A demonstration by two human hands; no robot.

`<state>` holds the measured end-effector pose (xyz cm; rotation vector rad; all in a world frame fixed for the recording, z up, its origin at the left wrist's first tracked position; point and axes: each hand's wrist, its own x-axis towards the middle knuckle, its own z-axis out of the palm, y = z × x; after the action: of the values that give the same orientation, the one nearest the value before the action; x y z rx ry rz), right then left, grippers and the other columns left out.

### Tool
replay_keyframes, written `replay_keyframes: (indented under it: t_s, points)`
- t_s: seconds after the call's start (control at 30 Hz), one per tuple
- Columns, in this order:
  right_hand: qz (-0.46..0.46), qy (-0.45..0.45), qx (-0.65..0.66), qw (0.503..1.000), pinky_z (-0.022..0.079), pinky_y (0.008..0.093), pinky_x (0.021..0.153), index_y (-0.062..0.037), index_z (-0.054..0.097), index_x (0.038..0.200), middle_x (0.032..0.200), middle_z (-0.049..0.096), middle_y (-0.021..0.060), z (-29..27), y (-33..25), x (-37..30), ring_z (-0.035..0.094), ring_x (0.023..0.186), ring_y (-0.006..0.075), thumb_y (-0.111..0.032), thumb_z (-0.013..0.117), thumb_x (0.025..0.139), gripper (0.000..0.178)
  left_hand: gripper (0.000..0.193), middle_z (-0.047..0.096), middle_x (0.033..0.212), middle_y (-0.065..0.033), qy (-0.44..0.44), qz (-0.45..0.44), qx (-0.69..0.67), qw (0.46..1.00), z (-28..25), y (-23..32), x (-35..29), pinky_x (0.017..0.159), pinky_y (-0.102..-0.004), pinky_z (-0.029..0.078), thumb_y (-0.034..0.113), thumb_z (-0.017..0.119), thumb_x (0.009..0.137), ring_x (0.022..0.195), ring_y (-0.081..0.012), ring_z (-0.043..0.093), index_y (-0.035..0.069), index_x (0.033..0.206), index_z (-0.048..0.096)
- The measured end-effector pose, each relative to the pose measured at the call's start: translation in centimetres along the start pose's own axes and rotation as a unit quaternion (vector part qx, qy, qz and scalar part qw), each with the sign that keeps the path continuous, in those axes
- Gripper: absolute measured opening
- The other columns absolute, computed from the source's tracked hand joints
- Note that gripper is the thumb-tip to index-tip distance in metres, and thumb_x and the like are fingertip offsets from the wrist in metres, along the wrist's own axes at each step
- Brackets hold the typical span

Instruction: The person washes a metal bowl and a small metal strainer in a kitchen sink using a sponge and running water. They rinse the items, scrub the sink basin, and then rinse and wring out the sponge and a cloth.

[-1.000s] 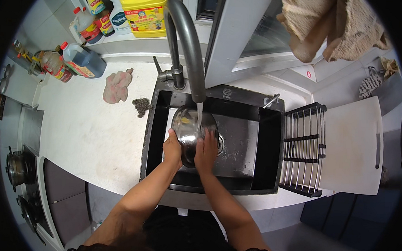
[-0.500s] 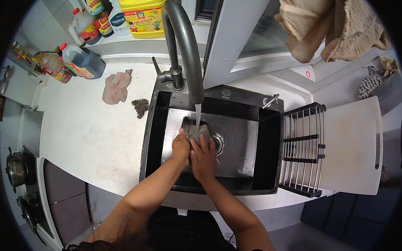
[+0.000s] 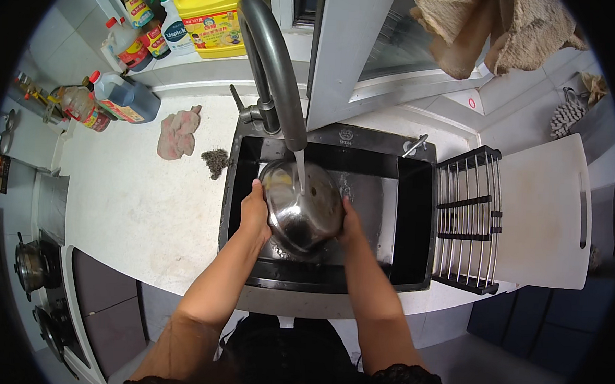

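A shiny metal bowl [image 3: 298,222] is held over the black sink [image 3: 416,224], its rounded outer side turned up. Water from the grey faucet [image 3: 295,133] runs onto it. My left hand [image 3: 255,214] grips the bowl's left edge, thumb up along the side. On the opposite edge, my right hand [image 3: 351,225] clasps it, most of its fingers hidden behind the metal. The bowl covers the drain and much of the sink floor.
Left of the sink lie a dark wiry scrubber [image 3: 215,162] and a pinkish cloth [image 3: 178,135]. A yellow jug [image 3: 212,23] and several bottles stand behind. At right are a metal drying rack [image 3: 467,219] and a white cutting board [image 3: 543,216]. Brown cloths [image 3: 465,34] hang overhead.
My hands were close together on a greyish thing under the stream, hard to make out. They have spread apart, and the metal bowl is now raised between them. The view has shifted slightly.
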<state>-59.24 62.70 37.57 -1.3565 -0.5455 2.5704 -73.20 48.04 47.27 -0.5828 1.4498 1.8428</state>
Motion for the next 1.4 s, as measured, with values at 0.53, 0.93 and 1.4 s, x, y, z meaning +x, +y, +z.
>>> replay_keyframes:
  t_s: [0.53,0.93,1.4]
  points:
    - [-0.522,0.101,-0.625,0.572,0.031,0.0488,0.097,-0.0142,0.062,0.108,0.128,0.047,0.0098,6.4,4.7,-5.8,0.041,0.116,0.0378,-0.026,0.049,0.088,0.027,0.036,0.051,0.117,-0.0156,0.009,-0.145,-0.180,0.973,1.4,-5.1,2.9,0.090,-0.0435,0.046,0.025,0.025,0.099,0.106,-0.0308,0.053,0.001,0.117,0.045]
    - [0.005,0.151,0.024,0.988,0.037,0.0421,0.095,-0.0034,0.047,0.125,0.131,0.046,0.0128,-6.9,3.3,1.9,0.044,0.118,0.0271,-0.029,0.055,0.089,0.045,0.044,0.051,0.125,-0.0104,0.135,-0.189,-0.064,0.970,-7.2,-6.6,3.8,0.094,-0.0473,0.039,0.040,0.034,0.097,0.113,-0.0274,0.050,0.006,0.121,0.047]
    - [-0.438,-0.024,-0.689,0.577,0.046,0.0433,0.076,-0.0010,0.059,0.101,0.095,0.062,0.0191,3.1,5.6,-6.4,0.058,0.087,0.0365,-0.018,0.062,0.077,0.029,0.081,0.038,0.132,-0.0163,-0.198,-0.201,0.121,0.952,-1.7,-4.3,-1.8,0.086,-0.0534,0.041,0.061,0.056,0.077,0.113,-0.0345,0.046,0.017,0.137,0.024]
